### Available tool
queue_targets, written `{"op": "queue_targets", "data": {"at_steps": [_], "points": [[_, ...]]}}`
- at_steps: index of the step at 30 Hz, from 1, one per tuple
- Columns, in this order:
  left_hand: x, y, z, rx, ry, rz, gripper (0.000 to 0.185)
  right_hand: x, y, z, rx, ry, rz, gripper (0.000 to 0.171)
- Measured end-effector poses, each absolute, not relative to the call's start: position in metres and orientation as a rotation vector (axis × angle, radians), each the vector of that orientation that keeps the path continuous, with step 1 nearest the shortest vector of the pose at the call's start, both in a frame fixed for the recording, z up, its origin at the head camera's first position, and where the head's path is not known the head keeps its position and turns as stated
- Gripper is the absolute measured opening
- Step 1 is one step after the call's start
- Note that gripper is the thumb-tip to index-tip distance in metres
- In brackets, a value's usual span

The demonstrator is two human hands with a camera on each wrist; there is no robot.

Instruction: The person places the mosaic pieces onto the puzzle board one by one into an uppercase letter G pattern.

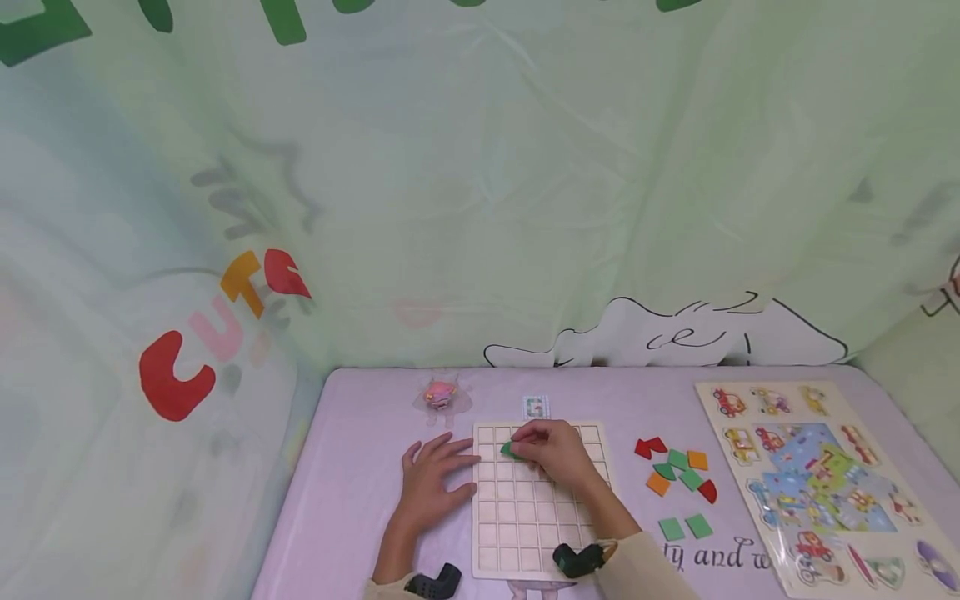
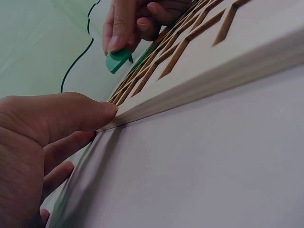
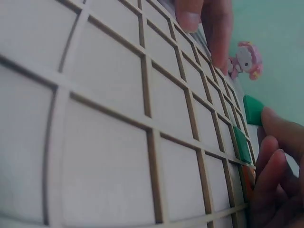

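- Right hand (image 1: pixel 557 454): thumb and fingers pinch a green piece (image 1: pixel 507 451) over the grid board (image 1: pixel 507 536), towards its 11 o'clock.
- Left hand (image 1: pixel 435 485): fingers loosely spread, gripping nothing, thumb touching the board's 9 o'clock edge.
- Loose red, green and orange pieces (image 1: pixel 690 479): off the board's 3 o'clock side.
- Picture puzzle (image 1: pixel 757 508): farther out at 3.

A small green flat piece (image 1: pixel 507 450) is being pinched by the right hand (image 1: pixel 557 454) over a pale gridded rectangular board (image 1: pixel 480 517), whose left edge is being touched by the spread-fingered left hand (image 1: pixel 435 483). Loose red, orange and green flat pieces (image 1: pixel 690 479) are being borne by the lilac-covered desk (image 1: pixel 360 417), between that board and a large, colourfully illustrated puzzle board (image 1: pixel 806 467).
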State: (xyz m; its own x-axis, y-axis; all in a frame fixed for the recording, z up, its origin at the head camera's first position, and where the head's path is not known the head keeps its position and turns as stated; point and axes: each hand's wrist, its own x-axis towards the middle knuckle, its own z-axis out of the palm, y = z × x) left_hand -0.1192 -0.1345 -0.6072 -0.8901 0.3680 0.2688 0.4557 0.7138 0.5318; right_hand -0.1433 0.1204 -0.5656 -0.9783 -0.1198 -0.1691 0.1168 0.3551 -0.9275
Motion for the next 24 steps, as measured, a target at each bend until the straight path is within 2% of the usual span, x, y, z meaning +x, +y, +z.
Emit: {"op": "queue_targets", "data": {"at_steps": [8,24], "points": [[-0.1186,-0.1342,-0.6051,-0.676,-2.779,-0.937,0.039,-0.1408,0.1123,-0.5666,0.104,2.469,-1.639,0.006],[-0.1172,-0.1330,-0.6039,-0.655,-2.790,-0.943,0.038,-0.1428,0.1104,-0.5707,-0.034,2.715,-1.401,0.006]]}}
